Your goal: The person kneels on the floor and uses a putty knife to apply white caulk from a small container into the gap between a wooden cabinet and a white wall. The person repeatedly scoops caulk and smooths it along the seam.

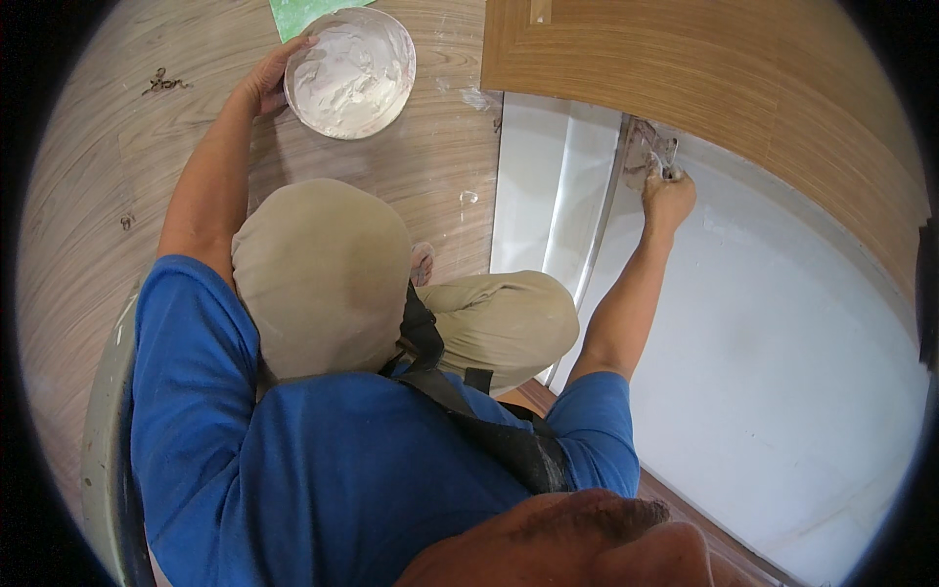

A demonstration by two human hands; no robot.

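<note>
My left hand (270, 76) grips the left rim of a round bowl (411, 88), its thumb over the edge. Thick white putty (347, 73), with a rough, smeared surface, fills much of the bowl. My right arm stretches forward to the right, and the right hand (669, 200) is closed round a putty knife (640, 157). The knife's wide blade is smeared with putty and lies against the top corner of the white wall panel (763, 323), just under a wood-grain board (685, 59). The fingers partly hide its handle.
A green sheet (298, 14) lies partly under the bowl on the wood-grain floor (127, 196). Small dark debris (164, 82) and white smears dot the floor. A white frame (548, 186) runs beside the wall panel. My bent knees (323, 264) are between my arms; a pale chair edge (108, 430) shows at left.
</note>
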